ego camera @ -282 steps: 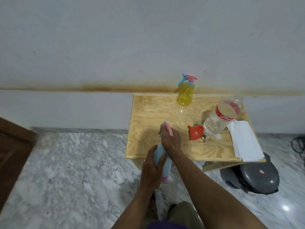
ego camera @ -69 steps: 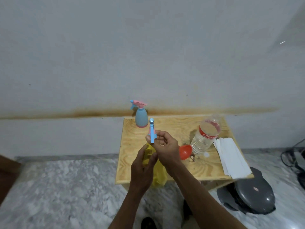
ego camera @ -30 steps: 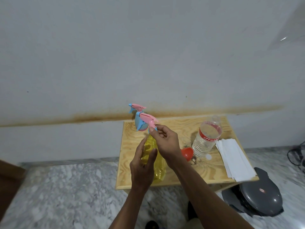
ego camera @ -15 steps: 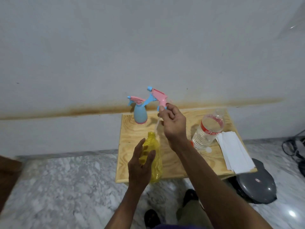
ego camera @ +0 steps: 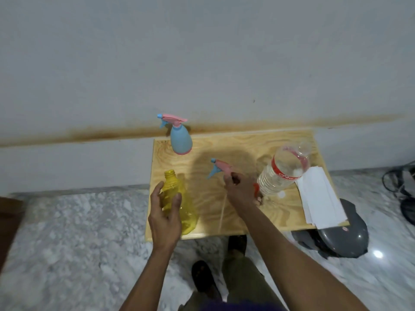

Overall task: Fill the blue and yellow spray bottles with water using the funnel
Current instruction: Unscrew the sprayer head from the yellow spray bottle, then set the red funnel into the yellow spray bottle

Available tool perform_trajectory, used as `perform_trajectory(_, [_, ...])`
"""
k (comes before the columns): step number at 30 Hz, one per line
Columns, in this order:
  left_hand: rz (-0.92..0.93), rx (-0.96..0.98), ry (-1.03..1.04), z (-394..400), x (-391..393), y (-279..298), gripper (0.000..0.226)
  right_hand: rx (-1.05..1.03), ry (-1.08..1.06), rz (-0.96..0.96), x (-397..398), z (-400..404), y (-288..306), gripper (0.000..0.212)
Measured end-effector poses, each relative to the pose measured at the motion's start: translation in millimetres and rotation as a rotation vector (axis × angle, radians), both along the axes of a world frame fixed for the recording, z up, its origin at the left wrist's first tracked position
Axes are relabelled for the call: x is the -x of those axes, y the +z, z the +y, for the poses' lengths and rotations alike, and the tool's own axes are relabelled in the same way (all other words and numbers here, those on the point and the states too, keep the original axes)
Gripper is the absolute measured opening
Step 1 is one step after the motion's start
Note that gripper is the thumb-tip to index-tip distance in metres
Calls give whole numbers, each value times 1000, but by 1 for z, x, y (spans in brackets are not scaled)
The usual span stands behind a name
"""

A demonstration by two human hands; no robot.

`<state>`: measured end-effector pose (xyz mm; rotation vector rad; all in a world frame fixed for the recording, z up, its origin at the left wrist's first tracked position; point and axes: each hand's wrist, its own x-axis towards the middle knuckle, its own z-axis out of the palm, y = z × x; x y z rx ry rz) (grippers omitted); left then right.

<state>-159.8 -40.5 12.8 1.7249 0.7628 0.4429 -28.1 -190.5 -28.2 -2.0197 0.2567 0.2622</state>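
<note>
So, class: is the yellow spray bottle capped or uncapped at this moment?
Uncapped. The yellow spray bottle shows a bare threaded neck, gripped by the left hand; the right hand holds its spray head apart.

On the pale, swirl-grained plywood table (ego camera: 251, 144) stand a light blue spray bottle (ego camera: 181, 140) with pink head and base, a translucent yellow bottle (ego camera: 179, 198), a clear water bottle (ego camera: 283, 170) with a red label, and white paper sheets (ego camera: 318, 198). Beneath the table lies grey-veined white marble floor (ego camera: 74, 225).

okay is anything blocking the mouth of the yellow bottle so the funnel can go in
Nothing visible blocks it. The yellow bottle has its neck open, gripped by the left hand. The right hand holds the removed spray head off to the side; the funnel sits mostly hidden behind that hand.
</note>
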Motion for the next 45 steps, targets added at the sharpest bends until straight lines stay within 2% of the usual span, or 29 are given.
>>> perform_trajectory(2, [20,-8,4,-1,-5,-3,47,89,46,67,2,0,-19,22])
perform_trajectory(8, [84,-37,14,-2,-13,-12,49,249,151,118,-8,9,-47,22])
perform_trajectory(17, [109,-56,-6,-4,-18,-15,50,282,176,176,-12,20,-54,18])
perform_trajectory(21, [130,-54,-32,-3,-16,-20,55,330,257,138,-9,20,-51,18])
perform_trajectory(25, [143,-41,-60,-1,-16,-28,64,436,403,-9,-7,17,-42,26])
perform_trajectory(27, [144,-43,-80,-1,-16,-33,70,410,344,-111,-4,15,-31,23])
perform_trajectory(29, [154,-49,-99,-2,-17,-37,73,302,91,-113,0,10,-18,19])
perform_trajectory(31, [157,-39,-104,-4,-18,-40,73,203,-188,-71,6,-1,-6,24])
perform_trajectory(34, [147,-24,-106,-8,-20,-45,70,132,-389,112,13,-19,-3,46])
perform_trajectory(37, [128,-33,-123,-13,-21,-44,63,151,-395,250,14,-27,-19,59])
perform_trajectory(42, [102,-38,-150,-18,-21,-40,61,183,-312,213,7,-30,-36,28])
perform_trajectory(45, [91,-44,-175,-18,-21,-41,59,213,-281,142,8,-34,-35,19])
